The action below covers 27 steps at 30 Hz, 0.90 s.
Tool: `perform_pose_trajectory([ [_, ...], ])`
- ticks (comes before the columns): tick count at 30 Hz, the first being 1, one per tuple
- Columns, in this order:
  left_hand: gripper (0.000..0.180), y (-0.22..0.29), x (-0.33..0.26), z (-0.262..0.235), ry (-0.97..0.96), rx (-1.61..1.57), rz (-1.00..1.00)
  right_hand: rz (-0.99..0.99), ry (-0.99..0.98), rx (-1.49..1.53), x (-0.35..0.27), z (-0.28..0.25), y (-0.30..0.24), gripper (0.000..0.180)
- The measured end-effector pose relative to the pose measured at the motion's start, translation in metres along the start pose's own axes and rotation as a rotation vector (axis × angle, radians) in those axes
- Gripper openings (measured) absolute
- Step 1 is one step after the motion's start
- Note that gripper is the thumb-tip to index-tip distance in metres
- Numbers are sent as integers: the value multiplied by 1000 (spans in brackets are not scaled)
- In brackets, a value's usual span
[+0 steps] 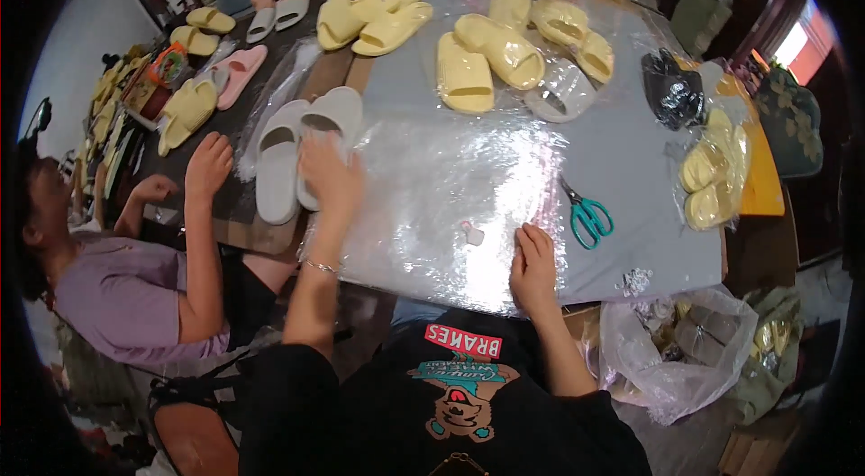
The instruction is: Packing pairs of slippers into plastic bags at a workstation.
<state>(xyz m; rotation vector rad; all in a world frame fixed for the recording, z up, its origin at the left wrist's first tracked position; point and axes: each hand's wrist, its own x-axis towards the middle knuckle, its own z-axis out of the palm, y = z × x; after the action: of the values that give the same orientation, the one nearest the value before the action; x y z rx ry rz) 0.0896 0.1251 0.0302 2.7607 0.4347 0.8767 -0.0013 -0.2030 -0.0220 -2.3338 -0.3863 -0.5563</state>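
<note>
A pair of grey slippers lies left of centre: one slipper (277, 161) is in plain sight, the other slipper (340, 111) is partly covered by my left hand (332, 172). That hand is blurred, and its fingertips cannot be made out; whether it grips the slipper does not show. Flat clear plastic bags (414, 197) are spread shining in front of me. My right hand (534, 264) rests at their near right edge, fingers stretched out and holding nothing. A small pale tag (473, 233) lies on the plastic. Teal-handled scissors (589, 217) are just right of my right hand.
Yellow slippers (498, 53) in clear bags sit at the far middle; more bagged slippers (712, 170) lie at right. A black plastic bundle (673, 89) is nearby. A full clear sack (680, 350) stands below the table edge. A co-worker (135, 296) sits close on my left; others work across.
</note>
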Motion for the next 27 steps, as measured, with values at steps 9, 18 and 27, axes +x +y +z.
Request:
perform_pose_trajectory([
  [9, 59, 144, -104, 41, -381, -317, 692, 224, 119, 215, 15, -39, 55, 35],
  [18, 58, 155, -103, 38, -430, -287, 666, 850, 1038, -839, 66, -216, 290, 59],
  [27, 58, 147, -108, 31, -435, -269, 662, 544, 950, 747, 84, -253, 343, 43],
])
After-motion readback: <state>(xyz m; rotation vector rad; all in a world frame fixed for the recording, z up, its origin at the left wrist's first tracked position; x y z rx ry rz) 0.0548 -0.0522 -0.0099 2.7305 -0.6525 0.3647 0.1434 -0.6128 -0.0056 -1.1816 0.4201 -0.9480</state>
